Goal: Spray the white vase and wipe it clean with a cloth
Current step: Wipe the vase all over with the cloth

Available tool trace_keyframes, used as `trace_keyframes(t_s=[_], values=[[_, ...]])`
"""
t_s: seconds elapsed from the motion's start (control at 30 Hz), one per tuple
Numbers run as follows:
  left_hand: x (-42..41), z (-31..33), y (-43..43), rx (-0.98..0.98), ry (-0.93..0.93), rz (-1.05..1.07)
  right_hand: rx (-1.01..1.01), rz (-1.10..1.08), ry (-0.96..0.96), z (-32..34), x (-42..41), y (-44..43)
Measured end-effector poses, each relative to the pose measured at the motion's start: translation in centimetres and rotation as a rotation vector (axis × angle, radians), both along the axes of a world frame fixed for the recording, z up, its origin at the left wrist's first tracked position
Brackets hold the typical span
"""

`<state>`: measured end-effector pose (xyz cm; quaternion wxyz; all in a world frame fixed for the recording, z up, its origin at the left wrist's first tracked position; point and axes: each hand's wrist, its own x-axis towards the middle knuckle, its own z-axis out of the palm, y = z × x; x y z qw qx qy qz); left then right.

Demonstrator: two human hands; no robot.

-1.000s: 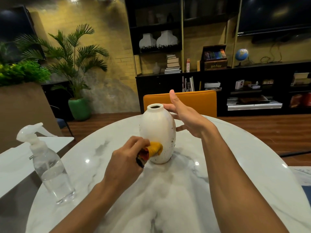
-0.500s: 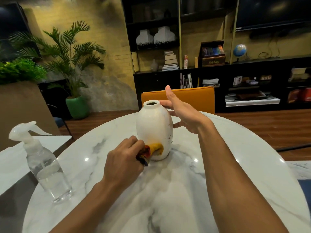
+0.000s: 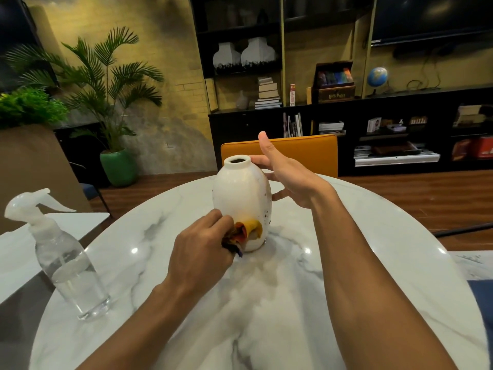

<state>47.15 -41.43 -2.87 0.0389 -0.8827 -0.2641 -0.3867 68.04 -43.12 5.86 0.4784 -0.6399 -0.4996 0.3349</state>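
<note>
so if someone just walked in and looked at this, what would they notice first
Most likely the white vase standing upright at the middle of the round marble table, with the left hand pressing a bunched orange cloth against its lower front. The right hand steadies it, open, near the neck. Next comes the clear spray bottle standing alone at the table's left edge.

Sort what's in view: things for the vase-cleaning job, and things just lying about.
For the job: white vase; cloth in left hand; right hand steadying vase; spray bottle.

Lying about: orange chair; palm plant; globe; stacked books.
</note>
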Motion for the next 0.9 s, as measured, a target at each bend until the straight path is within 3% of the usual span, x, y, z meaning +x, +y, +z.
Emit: trace_keyframes(t_s=[0.27, 0.57, 0.77, 0.9], values=[[1.2, -2.8, 0.0, -0.047, 0.175, 0.012, 0.004, -0.001, 0.005, 0.0, 0.0, -0.1], [0.9, 3.6, -0.7, 0.023, -0.150, 0.036, -0.006, 0.011, -0.002, 0.1, 0.1, -0.1], [1.8, -1.3, -0.7, -0.064, 0.112, 0.020, 0.004, 0.003, 0.004, 0.1, 0.0, -0.2], [1.8, -1.9, -0.5, -0.087, 0.135, 0.008, 0.007, 0.000, -0.001, 0.1, 0.0, -0.2]])
